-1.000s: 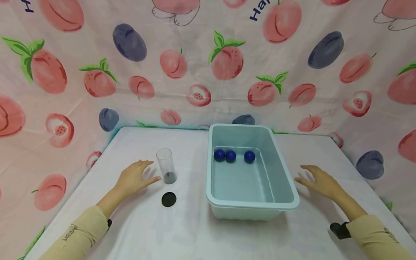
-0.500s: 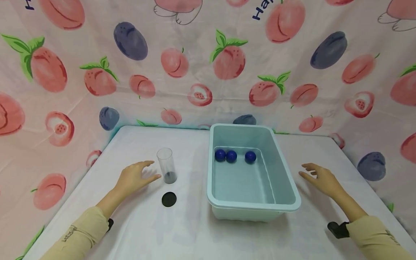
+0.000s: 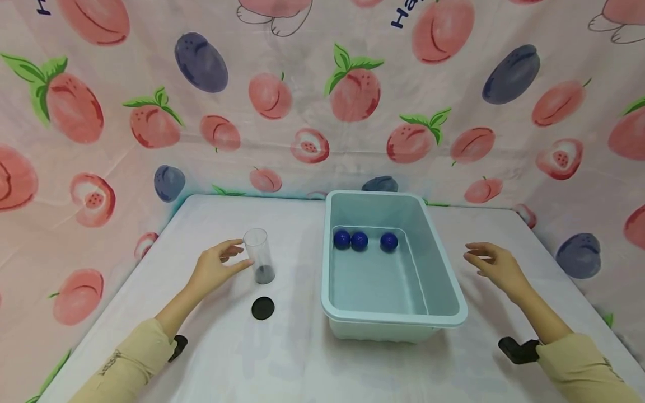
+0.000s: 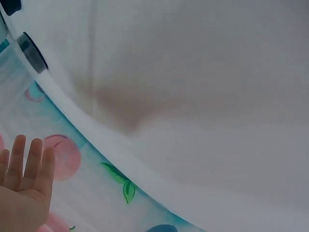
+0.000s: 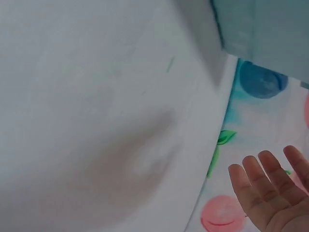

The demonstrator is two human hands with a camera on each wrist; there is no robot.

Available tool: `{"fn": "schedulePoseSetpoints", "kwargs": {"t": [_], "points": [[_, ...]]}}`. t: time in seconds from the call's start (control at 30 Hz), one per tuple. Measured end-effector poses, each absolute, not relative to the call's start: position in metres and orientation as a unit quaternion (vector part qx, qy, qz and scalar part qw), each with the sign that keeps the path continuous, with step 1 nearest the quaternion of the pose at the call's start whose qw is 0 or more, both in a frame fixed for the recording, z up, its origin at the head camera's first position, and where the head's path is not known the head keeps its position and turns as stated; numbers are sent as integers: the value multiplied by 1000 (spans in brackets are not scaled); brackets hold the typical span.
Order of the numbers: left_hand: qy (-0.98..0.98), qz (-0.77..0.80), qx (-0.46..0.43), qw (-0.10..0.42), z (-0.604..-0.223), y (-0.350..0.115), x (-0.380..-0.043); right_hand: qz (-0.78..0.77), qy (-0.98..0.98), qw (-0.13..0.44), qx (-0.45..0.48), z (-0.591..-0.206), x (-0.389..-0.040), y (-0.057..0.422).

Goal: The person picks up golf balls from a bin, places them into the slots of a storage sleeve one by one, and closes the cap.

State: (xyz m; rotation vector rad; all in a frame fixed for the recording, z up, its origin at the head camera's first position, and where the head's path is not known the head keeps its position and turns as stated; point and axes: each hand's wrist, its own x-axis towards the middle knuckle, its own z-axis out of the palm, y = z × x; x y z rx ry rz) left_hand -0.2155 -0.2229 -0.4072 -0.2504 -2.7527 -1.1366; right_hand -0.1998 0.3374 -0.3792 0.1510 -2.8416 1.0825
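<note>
Left grip [image 3: 214, 270] released, thumb and fingers parted, just beside the upright clear cylinder [image 3: 259, 254] left of centre, contact unclear! Right grip [image 3: 500, 270], loose too, hovers at frame right.

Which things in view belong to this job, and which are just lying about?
Likely the job:
- tube: upright, nearest the left hand
- lid: off the tube, flat on the table
- three balls: inside the bin
- bin: left of the right hand

Likely just surroundings:
- table
- printed cloth: behind
- black wrist gear: worn
</note>
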Motion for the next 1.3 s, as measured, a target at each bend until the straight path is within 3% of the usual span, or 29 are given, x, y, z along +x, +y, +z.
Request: {"fn": "schedulePoseSetpoints", "kwargs": {"t": [0.4,0.7,1.3], "points": [[-840,-534,-92,19,-408,-209,-220,573,-819,3,18,-367,-195,335],[-819,-566,-90,27,-407,-196,-225,687,-725,-21,44,-347,-194,323],[-819,-566,-78,42,-412,-187,-229,693,-714,-40,95,-309,-201,301]]}}
